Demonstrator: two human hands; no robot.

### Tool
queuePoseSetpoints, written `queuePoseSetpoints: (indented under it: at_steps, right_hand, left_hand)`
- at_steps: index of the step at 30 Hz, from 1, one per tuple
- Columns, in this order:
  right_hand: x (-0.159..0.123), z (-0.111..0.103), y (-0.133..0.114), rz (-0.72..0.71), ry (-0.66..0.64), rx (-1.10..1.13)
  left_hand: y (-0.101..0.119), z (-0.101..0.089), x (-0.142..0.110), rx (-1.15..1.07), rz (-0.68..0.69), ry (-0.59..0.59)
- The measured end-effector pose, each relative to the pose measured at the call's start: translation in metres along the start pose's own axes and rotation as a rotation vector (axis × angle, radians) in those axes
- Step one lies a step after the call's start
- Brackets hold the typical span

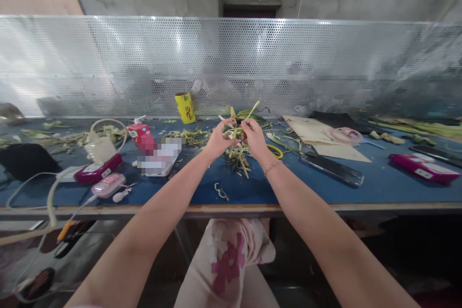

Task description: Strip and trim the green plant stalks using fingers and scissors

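Observation:
In the head view, my left hand (219, 139) and my right hand (254, 139) meet above the middle of the blue tabletop. A pale green plant stem (254, 109) sticks up from the fingers of my right hand, which pinch it. My left fingers curl round leafy plant strips close by, partly hidden between the hands. Directly below lies a heap of plant trimmings (240, 161). A yellow ring (276, 150), perhaps a tape roll, rests beside my right wrist. Small pale scraps (221, 192) lie nearer the table's front edge.
On the left are a yellow cardboard tube (185, 108), a red carton (142, 135), a white phone (162, 159) and a magenta box (98, 168) with cables. To the right, a dark phone (332, 169) and another magenta box (424, 168). A perforated metal screen (238, 57) stands behind.

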State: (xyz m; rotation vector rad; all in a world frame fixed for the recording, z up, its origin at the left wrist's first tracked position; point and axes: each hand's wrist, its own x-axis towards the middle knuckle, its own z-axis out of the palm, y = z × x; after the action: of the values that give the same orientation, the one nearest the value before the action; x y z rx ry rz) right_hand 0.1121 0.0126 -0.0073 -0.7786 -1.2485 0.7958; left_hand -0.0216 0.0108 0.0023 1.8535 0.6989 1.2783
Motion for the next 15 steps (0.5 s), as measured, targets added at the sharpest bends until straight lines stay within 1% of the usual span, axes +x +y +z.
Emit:
queuePoseSetpoints:
  at_steps: [5, 7, 9, 15]
  right_hand:
    - [0.0016, -0.0061, -0.0024, -0.020, 0.122, 0.009]
    - [0.0019, -0.0074, -0.0039, -0.004, 0.149, 0.034]
    - [0.0023, -0.0079, -0.0046, 0.001, 0.155, 0.048]
    - [0.0027, -0.0052, -0.0021, -0.017, 0.112, 0.037]
  left_hand:
    - [0.0063, 0.0010, -0.0044, 0.038, 0.033, -0.111]
    - [0.0080, 0.0028, -0.0058, 0.018, 0.034, -0.116]
    - [0.0079, 0.0047, -0.0060, -0.009, 0.038, -0.078]
    - [0.0017, 0.0080, -0.0013, -0.064, 0.030, 0.107]
